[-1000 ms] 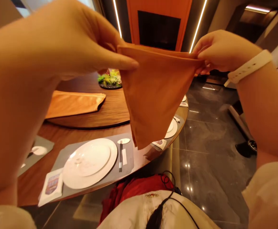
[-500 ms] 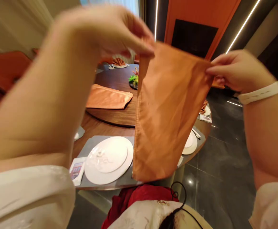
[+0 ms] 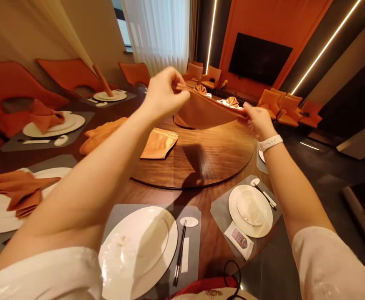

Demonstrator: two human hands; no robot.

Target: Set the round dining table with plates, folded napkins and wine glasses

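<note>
An orange cloth napkin is stretched between my hands, out over the round wooden turntable. My left hand pinches one end of its upper edge. At the other end, the fingers of my right hand, with a white band on the wrist, are closed on the cloth. More orange napkins lie flat in a pile on the turntable, partly behind my left forearm. Nearest my body is a place setting with stacked white plates, black chopsticks and a small white oval rest.
To the right is another setting with white plates and a printed packet. Folded orange napkins sit on plates at the left. Orange chairs line the left side; a dark screen hangs on the far wall.
Both hands have moved farther out over the table. The napkin hung down as a tall panel; now it swings out, seen nearly edge-on. My view takes in more of the table.
</note>
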